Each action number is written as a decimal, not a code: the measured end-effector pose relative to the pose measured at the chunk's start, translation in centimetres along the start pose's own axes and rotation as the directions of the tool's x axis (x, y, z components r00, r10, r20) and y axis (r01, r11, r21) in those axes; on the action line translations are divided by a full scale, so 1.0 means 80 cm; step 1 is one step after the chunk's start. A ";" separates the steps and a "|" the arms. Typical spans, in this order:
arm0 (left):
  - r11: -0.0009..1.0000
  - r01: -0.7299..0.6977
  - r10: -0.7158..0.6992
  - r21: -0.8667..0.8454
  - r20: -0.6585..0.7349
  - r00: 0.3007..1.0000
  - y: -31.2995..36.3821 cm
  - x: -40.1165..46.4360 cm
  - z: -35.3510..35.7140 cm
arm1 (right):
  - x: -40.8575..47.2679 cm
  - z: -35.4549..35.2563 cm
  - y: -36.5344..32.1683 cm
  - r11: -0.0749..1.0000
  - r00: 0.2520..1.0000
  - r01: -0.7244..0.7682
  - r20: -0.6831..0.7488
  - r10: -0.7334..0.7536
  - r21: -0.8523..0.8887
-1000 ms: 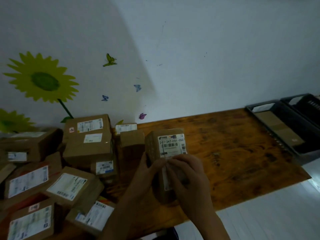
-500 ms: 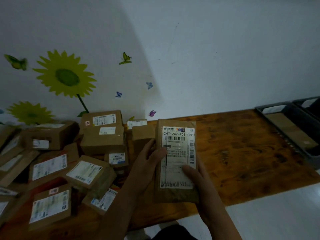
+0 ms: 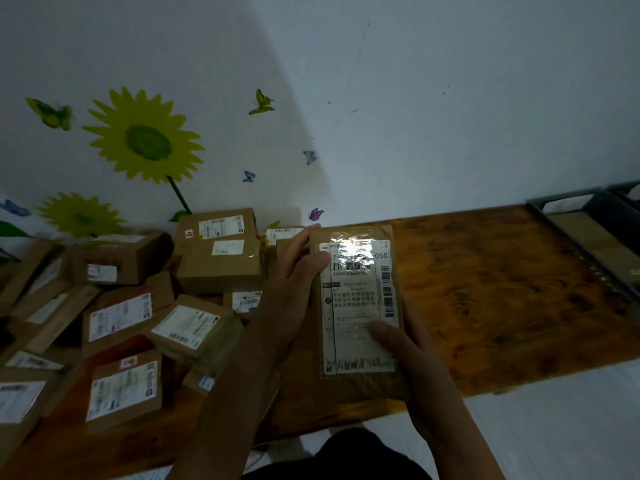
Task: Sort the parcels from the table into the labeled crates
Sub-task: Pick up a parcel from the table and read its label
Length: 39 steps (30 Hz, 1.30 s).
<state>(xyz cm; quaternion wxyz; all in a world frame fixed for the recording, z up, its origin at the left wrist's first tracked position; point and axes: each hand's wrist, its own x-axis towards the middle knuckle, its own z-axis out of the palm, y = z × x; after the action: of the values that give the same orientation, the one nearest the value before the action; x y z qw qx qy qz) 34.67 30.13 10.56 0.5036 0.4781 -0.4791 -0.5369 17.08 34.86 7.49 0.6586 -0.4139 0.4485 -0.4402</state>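
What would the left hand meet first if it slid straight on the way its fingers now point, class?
The left hand grips the held parcel, fingers pointing up and away toward the wall. The small box just beyond the fingertips looks first in line, then the wall; depth is unclear.

Single view only, head cam, wide-angle w/ edge distortion. Looks fwd and down from standing height over near edge of wooden table (image 3: 485,306), facing white wall (image 3: 415,98) w/ sunflower decals (image 3: 145,140). Close range: both hands and held parcel (image 3: 360,306) fill centre-bottom, forearms enter from bottom edge. Parcel pile (image 3: 138,306) sits frame left, dark crates (image 3: 595,230) cut off at right edge. Floor strip visible bottom right. No 2nd view, so no shared overlap to report.
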 end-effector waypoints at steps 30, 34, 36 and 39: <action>0.994 -0.089 0.095 -0.064 0.102 0.990 -0.016 -0.019 -0.003 | -0.012 0.012 -0.010 0.984 0.996 0.087 -0.034 -0.083 0.154; 0.994 -0.081 0.087 -0.067 0.096 0.992 -0.018 -0.020 -0.003 | -0.012 0.013 -0.012 0.980 0.995 0.095 -0.032 -0.090 0.175; 0.995 -0.070 0.077 -0.075 0.103 0.992 -0.019 -0.022 -0.002 | -0.012 0.014 -0.012 0.978 0.995 0.098 -0.032 -0.093 0.184; 0.994 -0.059 0.069 -0.087 0.116 0.991 -0.022 -0.025 -0.003 | -0.012 0.015 -0.012 0.978 0.995 0.102 -0.041 -0.096 0.184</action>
<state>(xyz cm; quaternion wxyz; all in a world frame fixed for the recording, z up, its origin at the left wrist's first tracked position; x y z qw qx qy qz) 34.83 32.21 8.83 0.5106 0.4081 -0.5008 -0.5675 17.81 35.69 8.88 0.6644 -0.3652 0.3949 -0.5189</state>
